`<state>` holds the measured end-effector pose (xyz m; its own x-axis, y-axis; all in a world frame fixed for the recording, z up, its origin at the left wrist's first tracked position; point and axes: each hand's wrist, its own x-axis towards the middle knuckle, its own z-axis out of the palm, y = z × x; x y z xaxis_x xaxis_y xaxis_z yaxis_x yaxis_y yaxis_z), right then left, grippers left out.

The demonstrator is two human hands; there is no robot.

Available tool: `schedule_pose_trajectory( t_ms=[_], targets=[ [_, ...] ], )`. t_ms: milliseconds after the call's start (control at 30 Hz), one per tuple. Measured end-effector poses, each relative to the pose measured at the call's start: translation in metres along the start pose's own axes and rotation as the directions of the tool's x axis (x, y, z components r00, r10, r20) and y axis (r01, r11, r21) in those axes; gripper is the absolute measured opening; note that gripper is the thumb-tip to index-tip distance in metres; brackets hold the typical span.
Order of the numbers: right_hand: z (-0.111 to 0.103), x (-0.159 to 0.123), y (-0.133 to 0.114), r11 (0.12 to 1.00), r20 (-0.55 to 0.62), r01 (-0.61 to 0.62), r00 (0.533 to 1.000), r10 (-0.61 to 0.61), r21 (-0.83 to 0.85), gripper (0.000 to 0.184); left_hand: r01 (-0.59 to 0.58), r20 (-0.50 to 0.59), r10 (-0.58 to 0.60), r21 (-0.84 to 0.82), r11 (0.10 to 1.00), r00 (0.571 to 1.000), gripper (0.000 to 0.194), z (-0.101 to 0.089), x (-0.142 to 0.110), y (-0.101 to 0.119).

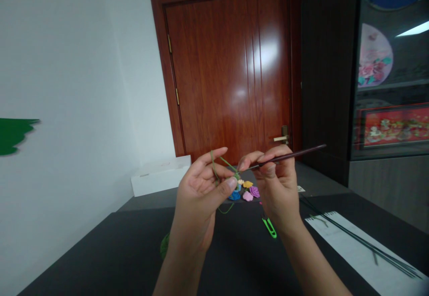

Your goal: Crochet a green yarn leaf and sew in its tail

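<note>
My left hand (208, 186) pinches a small piece of green crochet (237, 177) between thumb and fingers. Green yarn (228, 164) runs over its raised index finger and down to the work. My right hand (276, 175) grips a crochet hook (295, 154) with a dark handle, its metal tip at the green piece. Partly hidden behind my left forearm is a ball of green yarn (165, 245). Beyond my hands lie crocheted flowers, among them a purple one (254, 191), a pink one (248, 196), a blue one (234, 195) and a yellow one (248, 184).
A bright green stitch marker (269, 227) lies on the dark table (241, 264). To the right, dark green stems (368, 244) rest across white notebook paper (338, 233). A white box (161, 175) stands at the back left, before a wooden door (228, 72).
</note>
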<state>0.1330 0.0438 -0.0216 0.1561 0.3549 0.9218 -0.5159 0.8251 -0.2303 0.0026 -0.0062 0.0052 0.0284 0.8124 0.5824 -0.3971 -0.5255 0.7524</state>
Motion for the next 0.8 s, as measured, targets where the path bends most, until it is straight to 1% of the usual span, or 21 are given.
schedule_pose_trajectory(
  t_ms=[167, 500, 800],
  targets=[
    [0.0026, -0.0010, 0.0002, 0.999, -0.008, -0.011, 1.000, 0.012, 0.043, 0.006, -0.014, 0.012, 0.014, -0.006, 1.000, 1.000, 0.054, -0.0011, 0.0007, -0.0015],
    [0.0043, -0.0023, 0.0000, 0.998, -0.024, -0.035, 0.999, 0.037, 0.054, 0.006, -0.031, 0.001, 0.031, -0.011, 0.999, 1.000, 0.053, 0.0001, -0.0005, -0.0013],
    [0.0044, -0.0034, 0.0006, 1.000, -0.010, -0.005, 1.000, 0.005, 0.031, 0.002, -0.059, -0.002, 0.059, 0.009, 0.998, 0.998, 0.053, -0.0022, 0.0007, -0.0049]
  ],
)
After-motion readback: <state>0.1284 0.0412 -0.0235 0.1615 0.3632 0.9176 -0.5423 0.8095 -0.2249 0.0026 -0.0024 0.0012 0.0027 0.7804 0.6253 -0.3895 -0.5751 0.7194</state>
